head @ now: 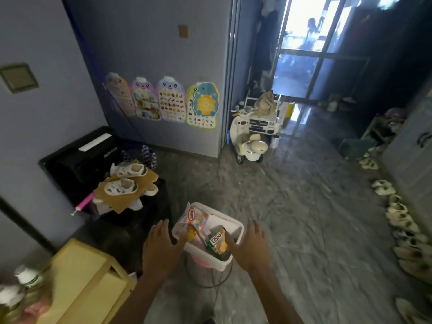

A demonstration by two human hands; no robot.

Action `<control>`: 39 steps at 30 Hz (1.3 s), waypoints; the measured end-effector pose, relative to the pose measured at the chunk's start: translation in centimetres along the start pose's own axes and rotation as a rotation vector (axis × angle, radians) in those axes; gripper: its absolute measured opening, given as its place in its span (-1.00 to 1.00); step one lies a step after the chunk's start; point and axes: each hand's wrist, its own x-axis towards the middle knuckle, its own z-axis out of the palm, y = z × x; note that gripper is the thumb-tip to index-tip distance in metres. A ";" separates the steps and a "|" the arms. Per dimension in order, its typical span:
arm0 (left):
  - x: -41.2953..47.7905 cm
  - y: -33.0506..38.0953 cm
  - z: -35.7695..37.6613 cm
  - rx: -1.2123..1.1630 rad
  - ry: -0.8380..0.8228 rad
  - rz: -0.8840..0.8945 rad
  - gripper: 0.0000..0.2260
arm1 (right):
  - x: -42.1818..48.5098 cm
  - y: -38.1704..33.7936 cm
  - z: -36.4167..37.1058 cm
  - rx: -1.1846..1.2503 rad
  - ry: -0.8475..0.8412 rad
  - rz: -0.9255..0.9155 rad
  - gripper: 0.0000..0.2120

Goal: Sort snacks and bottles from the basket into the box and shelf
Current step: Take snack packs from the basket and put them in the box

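Both hands reach out empty, fingers spread: left hand (161,244) and right hand (250,244) flank the white bin (236,226), where snack packets (198,218) lie. It perches on a narrow stool (199,273); an uneven lift could tip it and spill them.

Grey marbled floor (304,218) with toy cars (254,134) by the wall (163,54), slippers (397,216) along the right, perhaps a round stool (208,274).
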 end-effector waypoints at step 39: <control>34.4 -10.1 46.5 -0.628 0.149 -1.057 -0.10 | 40.2 20.1 40.0 -0.518 -1.011 -0.751 -0.10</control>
